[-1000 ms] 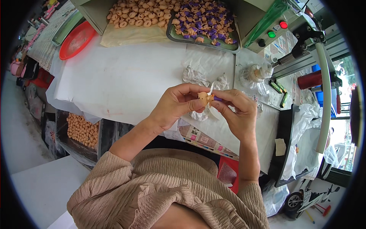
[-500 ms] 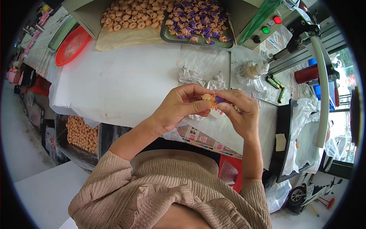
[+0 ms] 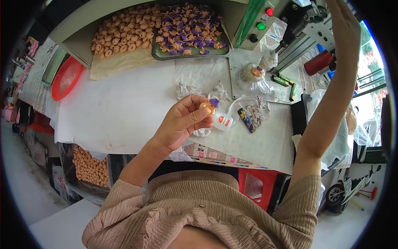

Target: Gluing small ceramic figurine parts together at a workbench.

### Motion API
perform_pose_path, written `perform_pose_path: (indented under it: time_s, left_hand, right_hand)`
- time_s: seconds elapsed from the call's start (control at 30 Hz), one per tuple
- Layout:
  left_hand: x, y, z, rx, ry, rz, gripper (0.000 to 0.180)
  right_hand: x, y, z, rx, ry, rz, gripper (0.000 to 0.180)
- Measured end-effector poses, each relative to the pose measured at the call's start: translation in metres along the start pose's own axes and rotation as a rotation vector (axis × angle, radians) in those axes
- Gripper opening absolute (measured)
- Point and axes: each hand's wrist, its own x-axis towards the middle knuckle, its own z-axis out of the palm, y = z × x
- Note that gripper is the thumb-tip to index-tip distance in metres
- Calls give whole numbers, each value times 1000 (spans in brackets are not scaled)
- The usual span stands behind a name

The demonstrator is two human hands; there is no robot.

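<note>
White surface (image 3: pixel 112 112) lies below; left fingers (image 3: pixel 195 116), nearly closed, pinch a figure (image 3: pixel 208 107) over it, seemingly leaving its purple part (image 3: pixel 214 102) exposed; right hand (image 3: pixel 343 20) is up by the machine (image 3: pixel 319 35), its grip unclear

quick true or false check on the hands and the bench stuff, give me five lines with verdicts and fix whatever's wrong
1. The left hand holds a small tan figure with a purple part. True.
2. The right hand grips that same figure. False: it is up at the top edge of the picture, well apart from it.
3. The tray bears tan-and-purple pieces. True.
4. The red bowl lies to the right of the tray. False: it lies to the left.
5. In the picture, the red light is higher than the green light. True.
</note>
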Motion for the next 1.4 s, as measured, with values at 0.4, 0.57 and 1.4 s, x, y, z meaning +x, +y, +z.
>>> perform_pose_path:
  time_s: [0.4,0.57,1.4]
  left_hand:
    - [-4,24,-24,62,106,121,23]
    - [18,17,-1,110,8,65,24]
    - [135,19,34,363,-128,-60,25]
  right_hand:
    - [-183,-19,-10,-108,-723,455,20]
    - [-231,21,37,-84,-582,316,21]
    - [-212,43,-226,-531,-583,860,20]
